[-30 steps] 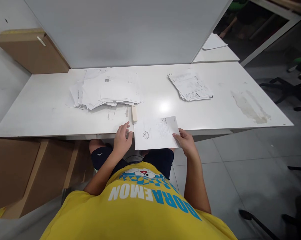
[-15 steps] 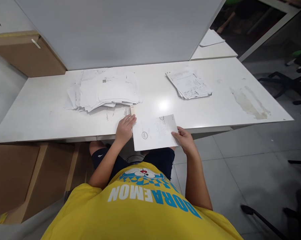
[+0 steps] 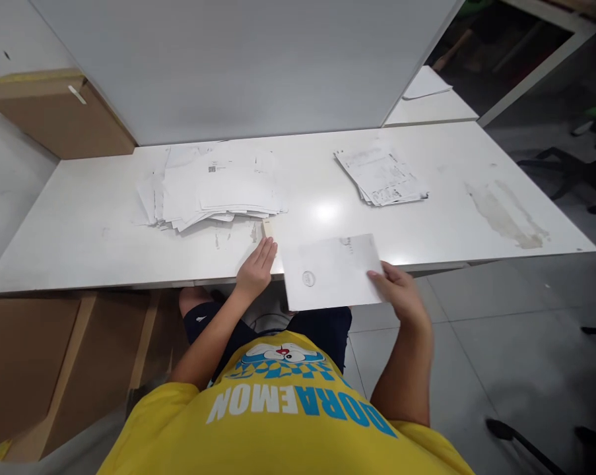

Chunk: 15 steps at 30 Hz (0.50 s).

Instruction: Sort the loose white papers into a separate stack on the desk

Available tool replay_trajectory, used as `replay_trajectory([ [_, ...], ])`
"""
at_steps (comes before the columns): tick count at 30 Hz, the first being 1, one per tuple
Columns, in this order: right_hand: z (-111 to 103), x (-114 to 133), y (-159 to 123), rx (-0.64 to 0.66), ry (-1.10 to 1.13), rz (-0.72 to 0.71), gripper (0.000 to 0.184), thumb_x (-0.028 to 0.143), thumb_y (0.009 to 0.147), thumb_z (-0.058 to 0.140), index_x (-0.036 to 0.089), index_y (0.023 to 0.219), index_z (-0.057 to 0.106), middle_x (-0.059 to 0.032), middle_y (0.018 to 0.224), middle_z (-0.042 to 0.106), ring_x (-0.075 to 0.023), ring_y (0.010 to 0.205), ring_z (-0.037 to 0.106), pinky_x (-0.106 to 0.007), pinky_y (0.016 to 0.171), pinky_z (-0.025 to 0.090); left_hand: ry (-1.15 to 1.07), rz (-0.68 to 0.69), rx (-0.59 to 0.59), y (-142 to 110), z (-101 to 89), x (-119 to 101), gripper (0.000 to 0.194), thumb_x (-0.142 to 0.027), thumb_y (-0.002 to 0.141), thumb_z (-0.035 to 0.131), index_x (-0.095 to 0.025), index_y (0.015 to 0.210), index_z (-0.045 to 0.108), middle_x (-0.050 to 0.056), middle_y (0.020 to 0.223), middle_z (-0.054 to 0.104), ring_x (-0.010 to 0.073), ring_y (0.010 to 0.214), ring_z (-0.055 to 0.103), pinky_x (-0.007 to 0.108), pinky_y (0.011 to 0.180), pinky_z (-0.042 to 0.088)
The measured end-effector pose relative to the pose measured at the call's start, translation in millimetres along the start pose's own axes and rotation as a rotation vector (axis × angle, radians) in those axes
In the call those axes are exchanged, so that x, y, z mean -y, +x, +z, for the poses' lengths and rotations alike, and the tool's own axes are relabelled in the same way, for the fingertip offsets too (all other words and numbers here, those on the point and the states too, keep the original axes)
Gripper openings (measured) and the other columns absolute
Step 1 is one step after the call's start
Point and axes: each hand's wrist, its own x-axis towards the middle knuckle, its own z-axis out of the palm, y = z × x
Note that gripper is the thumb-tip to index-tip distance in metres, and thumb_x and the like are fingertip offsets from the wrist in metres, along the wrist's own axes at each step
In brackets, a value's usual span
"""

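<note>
My right hand grips the right edge of a white sheet of paper with a round stamp mark, held over the front edge of the white table. My left hand lies on the table's front edge with its fingers stretched over a small cream-coloured block, of which only the far tip shows. Just behind it lies a loose pile of white papers.
A second, smaller stack of printed papers lies at the table's right back. A white partition stands behind the table. Cardboard boxes sit at the far left and under the table. Chair bases stand on the tiled floor at right.
My left hand slid forward from the table edge onto the cream block. My right hand shifted the stamped sheet to the right, and its print now looks blurred.
</note>
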Motion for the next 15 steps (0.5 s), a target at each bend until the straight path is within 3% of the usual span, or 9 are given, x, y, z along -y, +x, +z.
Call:
replay_trajectory([
  [3,-31,-5,17,-0.311,0.243,-0.134,0.040,0.041,0.064,0.076,0.019,0.096,0.068,-0.0054,0.092,0.071,-0.0220,0.085,0.067,-0.035,0.075,0.056,-0.044,0.024,0.000,-2,-0.6,3,0.050,-0.012,0.099,0.024,-0.010,0.143,0.048,0.016,0.143,0.054,0.0262,0.142,0.037,0.043,0.116,0.044],
  [6,-42,1,48,-0.563,0.409,-0.307,0.032,0.040,0.063,0.072,0.021,0.085,0.059,-0.0016,0.088,0.066,-0.0191,0.087,0.065,-0.033,0.077,0.056,-0.106,0.026,0.017,-5,-0.1,7,0.047,-0.018,0.101,0.027,-0.012,0.141,0.051,0.016,0.140,0.057,0.0275,0.139,0.041,0.044,0.114,0.046],
  [11,-21,47,126,-0.628,0.481,-0.330,0.028,0.034,0.066,0.067,0.023,0.077,0.044,0.0023,0.081,0.057,-0.0157,0.080,0.062,-0.028,0.066,0.055,-0.123,0.038,-0.034,-8,3.0,10,0.043,-0.022,0.102,0.031,-0.013,0.136,0.057,0.016,0.135,0.061,0.0285,0.136,0.045,0.043,0.110,0.049],
  [15,6,81,182,-0.659,0.515,-0.217,0.019,0.026,0.076,0.060,0.022,0.081,0.043,0.0017,0.084,0.055,-0.0134,0.079,0.060,-0.027,0.066,0.054,-0.066,0.033,-0.015,-11,2.2,7,0.044,-0.022,0.102,0.031,-0.013,0.135,0.057,0.017,0.133,0.062,0.0290,0.134,0.046,0.042,0.105,0.054],
])
